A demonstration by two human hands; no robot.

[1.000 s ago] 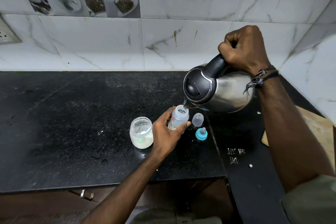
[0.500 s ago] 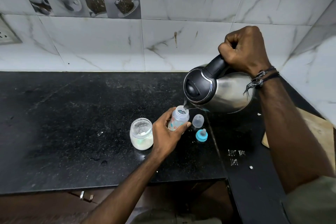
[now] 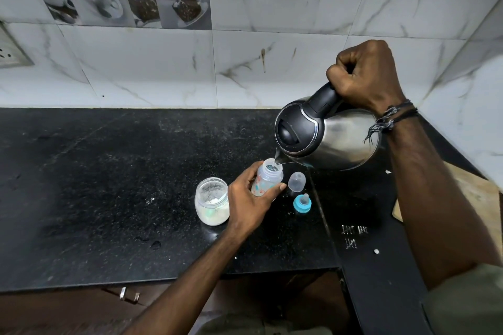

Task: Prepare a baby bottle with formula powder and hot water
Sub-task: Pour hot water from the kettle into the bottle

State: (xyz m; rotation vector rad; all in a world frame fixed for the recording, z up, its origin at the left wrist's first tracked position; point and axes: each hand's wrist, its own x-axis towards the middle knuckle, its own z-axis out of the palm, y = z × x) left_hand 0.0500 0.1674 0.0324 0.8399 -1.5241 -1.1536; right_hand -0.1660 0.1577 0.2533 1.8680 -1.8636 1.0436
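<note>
A small clear baby bottle point(image 3: 267, 180) with coloured print stands open on the black counter point(image 3: 95, 185), and my left hand point(image 3: 249, 205) grips its body. My right hand point(image 3: 366, 77) grips the black handle of a steel electric kettle point(image 3: 326, 134), tipped to the left with its spout just over the bottle's mouth. A thin stream of water runs from the spout into the bottle. A glass jar of white formula powder point(image 3: 212, 201) stands open just left of my left hand.
The bottle's clear cap point(image 3: 296, 181) and its blue teat ring point(image 3: 302, 203) lie on the counter right of the bottle. A wooden board point(image 3: 481, 198) sits at the far right. Marble-tiled walls close the back and right. A wall socket point(image 3: 11, 51) is at the left.
Nothing has shifted much: the kettle stays tipped over the bottle and both hands keep their hold while the water runs.
</note>
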